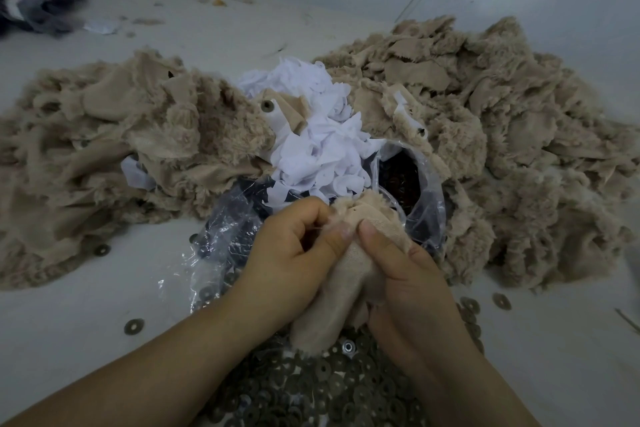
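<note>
Pinching a small beige plush fabric piece [349,284] under both thumbs, I have my left hand [294,253] and right hand [408,281] curled round it. The grip is closed on the cloth, directly above a heap of flat grey metal washers [311,388]. Just beyond the grip lies an open clear plastic bag of small dark parts [401,177], with white fabric scraps [322,146] further back. I judge I'm finding the tiny hole in the backing. Next, one hand must hold firm while the other fetches a part.
</note>
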Demonstrator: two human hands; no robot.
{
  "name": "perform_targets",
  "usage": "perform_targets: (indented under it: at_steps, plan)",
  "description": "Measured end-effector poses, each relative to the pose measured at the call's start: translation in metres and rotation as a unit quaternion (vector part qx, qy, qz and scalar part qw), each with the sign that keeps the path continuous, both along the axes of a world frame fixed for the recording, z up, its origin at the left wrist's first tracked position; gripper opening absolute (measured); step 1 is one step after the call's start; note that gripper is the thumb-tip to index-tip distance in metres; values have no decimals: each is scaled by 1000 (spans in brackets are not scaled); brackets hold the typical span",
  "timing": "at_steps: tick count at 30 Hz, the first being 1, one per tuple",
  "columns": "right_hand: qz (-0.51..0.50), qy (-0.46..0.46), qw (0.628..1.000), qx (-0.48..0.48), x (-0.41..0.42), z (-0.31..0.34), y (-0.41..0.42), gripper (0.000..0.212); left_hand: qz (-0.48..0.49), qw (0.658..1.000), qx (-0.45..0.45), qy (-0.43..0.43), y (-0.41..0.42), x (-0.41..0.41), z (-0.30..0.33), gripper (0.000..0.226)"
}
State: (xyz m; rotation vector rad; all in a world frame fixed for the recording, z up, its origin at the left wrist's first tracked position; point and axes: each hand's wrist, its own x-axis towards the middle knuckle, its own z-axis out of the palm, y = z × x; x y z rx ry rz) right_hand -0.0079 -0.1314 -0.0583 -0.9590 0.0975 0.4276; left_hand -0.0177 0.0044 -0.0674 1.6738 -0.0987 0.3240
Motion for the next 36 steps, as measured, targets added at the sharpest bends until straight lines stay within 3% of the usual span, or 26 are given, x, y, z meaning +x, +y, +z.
perform_targets:
  at_steps: [10, 14, 17, 24, 36]
  plan:
    - [-3, 1, 1000, -18, 2, -3, 0, 34, -37, 977, -199, 71, 0, 3, -5, 48]
    - [-7, 6, 1000, -8, 1, -1, 0, 37, -40, 973, -213, 73, 0, 3, -5, 50]
    - [3, 10, 1000, 2, -1, 3, 1, 41, -49, 978, -190, 64, 0, 3, -4, 53]
    - [26, 45, 998, 26, 0, -1, 1, 31, -26, 997, -79, 8, -4, 1, -1, 35]
    - [-17, 40, 999, 3, 1, 5, 1, 56, -33, 988, 119, -90, 2, -2, -1, 30]
